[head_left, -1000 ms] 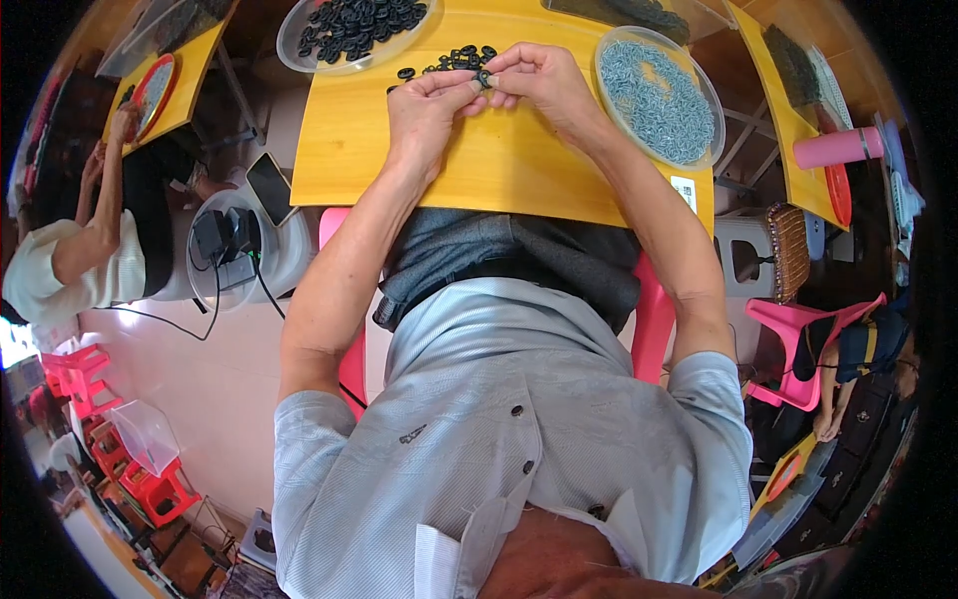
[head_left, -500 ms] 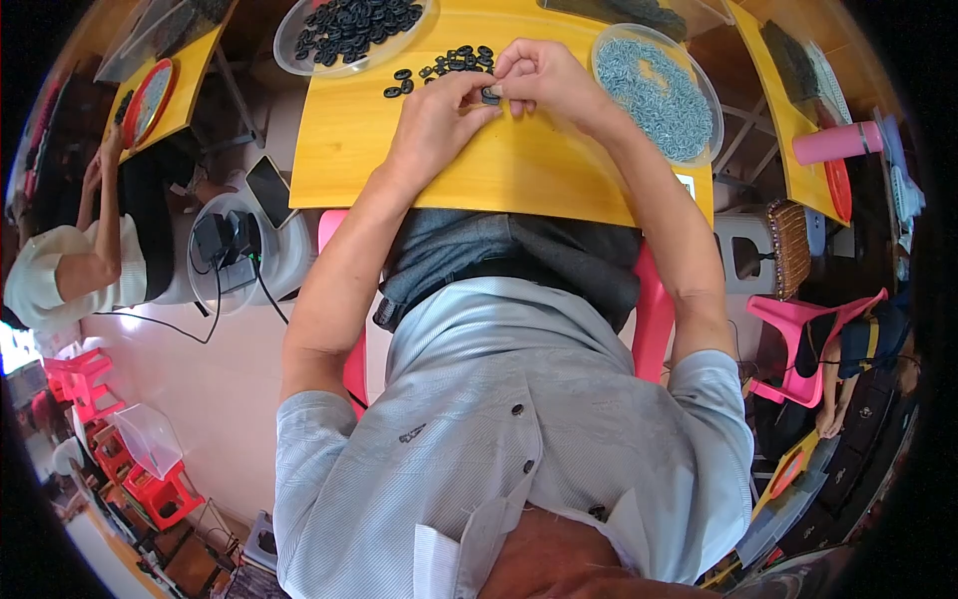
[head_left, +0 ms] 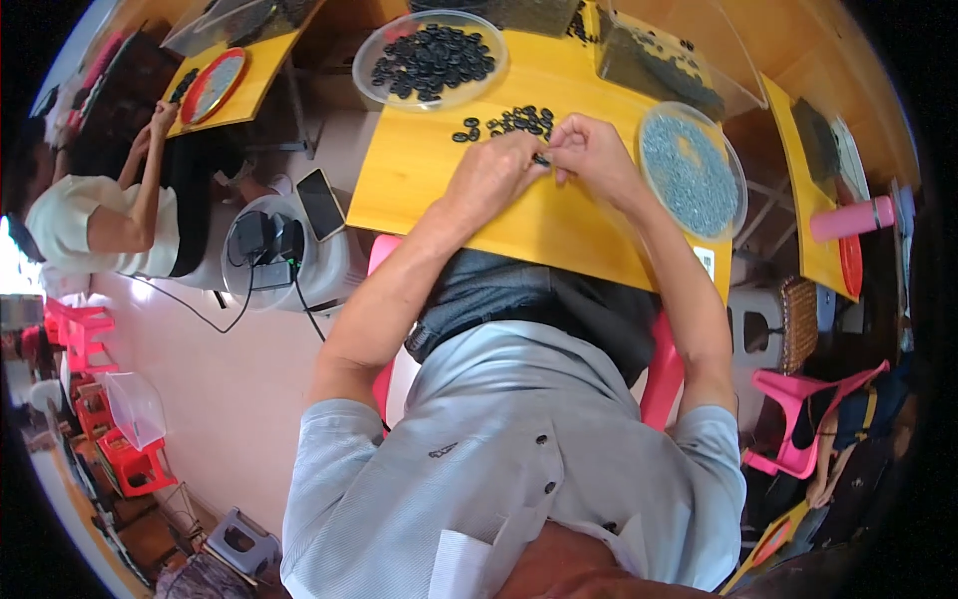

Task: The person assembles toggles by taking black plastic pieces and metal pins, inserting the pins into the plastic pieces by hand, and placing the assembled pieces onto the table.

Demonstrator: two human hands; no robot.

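Over the yellow table (head_left: 419, 190), my left hand (head_left: 491, 178) pinches a small black oval piece (head_left: 541, 160) between thumb and fingers. My right hand (head_left: 597, 160) meets it from the right with fingertips pressed together beside the piece; whatever sits between them is too small to make out. Just beyond my left hand lies a loose group of black oval pieces (head_left: 524, 120). A round clear tub (head_left: 364, 80) at the far left holds many more of them. Right of my right hand, another round tub (head_left: 741, 205) contains many tiny silvery-grey metal parts (head_left: 684, 165).
A clear bin (head_left: 669, 75) with dark pieces stands at the table's back right. To the left, a stool bears black power adapters (head_left: 264, 240) and a phone (head_left: 319, 205), with cables trailing. A co-worker (head_left: 110, 220) sits at another yellow table; a pink bottle (head_left: 851, 219) is at right.
The whole view has shifted, so the table and tubs appear lower and further right, with more of the back showing. Both hands stay together around the small black piece.
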